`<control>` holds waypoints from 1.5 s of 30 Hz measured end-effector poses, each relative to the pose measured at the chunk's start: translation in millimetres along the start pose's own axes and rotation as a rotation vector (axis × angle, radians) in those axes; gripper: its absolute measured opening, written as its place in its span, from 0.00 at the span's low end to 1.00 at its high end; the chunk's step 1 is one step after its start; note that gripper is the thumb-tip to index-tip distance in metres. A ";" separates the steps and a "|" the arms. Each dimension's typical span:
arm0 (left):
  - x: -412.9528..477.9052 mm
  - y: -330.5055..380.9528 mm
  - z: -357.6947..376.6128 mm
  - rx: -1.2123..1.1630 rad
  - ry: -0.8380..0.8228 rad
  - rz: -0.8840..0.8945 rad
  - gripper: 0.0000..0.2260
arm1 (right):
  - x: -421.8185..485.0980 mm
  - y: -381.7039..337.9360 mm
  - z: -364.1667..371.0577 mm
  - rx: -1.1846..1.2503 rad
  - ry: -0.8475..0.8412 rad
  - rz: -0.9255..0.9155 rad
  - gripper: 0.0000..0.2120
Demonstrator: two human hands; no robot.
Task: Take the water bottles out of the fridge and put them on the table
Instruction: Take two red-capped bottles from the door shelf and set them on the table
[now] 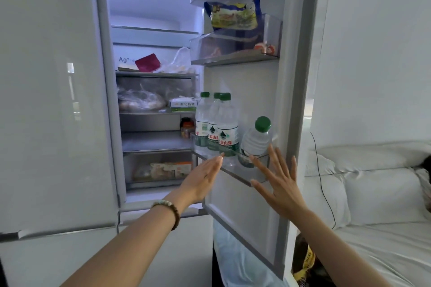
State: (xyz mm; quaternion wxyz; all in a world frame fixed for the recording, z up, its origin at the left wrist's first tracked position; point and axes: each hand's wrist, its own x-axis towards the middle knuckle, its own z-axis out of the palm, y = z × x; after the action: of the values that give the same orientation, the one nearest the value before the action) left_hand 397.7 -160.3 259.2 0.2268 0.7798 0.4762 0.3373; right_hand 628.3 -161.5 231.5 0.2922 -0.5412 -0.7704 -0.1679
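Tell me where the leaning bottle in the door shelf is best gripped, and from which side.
Probably round the ribbed upper body of the leaning bottle, just under its green cap, coming from the front right with the right hand. Its lower part sits behind the clear shelf wall, and upright bottles crowd its left.

Head cam, looking fwd, close to open fridge door [247, 105]

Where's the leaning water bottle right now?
In the head view, the leaning bottle sits at the right end of the lower door shelf, right of the three upright bottles, just above the right hand.
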 end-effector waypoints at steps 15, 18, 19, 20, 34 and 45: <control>-79.7 -192.9 -72.7 0.055 0.181 -0.398 0.29 | -9.5 -149.9 139.6 0.442 -0.094 0.059 0.29; -100.8 -252.0 -103.8 0.112 0.279 -0.500 0.33 | 15.3 -203.5 179.9 0.508 -0.183 0.026 0.29; -107.6 -272.1 -114.8 0.139 0.309 -0.526 0.32 | 23.0 -223.0 195.0 0.519 -0.216 0.013 0.29; -113.9 -292.5 -125.8 0.163 0.331 -0.548 0.31 | 30.8 -243.5 211.4 0.541 -0.247 0.013 0.29; -140.1 -529.7 -199.7 0.276 0.250 -0.652 0.33 | 95.9 -431.3 426.7 1.406 -0.657 0.974 0.37; -99.3 -552.6 -172.6 0.032 0.342 -0.586 0.38 | 132.1 -447.9 496.2 1.714 -0.504 1.116 0.39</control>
State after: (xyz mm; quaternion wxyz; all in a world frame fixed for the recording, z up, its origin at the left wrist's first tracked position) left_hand -87.8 1.5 -29.0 0.2188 0.5454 0.7163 0.3763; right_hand 45.5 60.7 -42.7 0.4443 -0.4508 -0.3116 0.7087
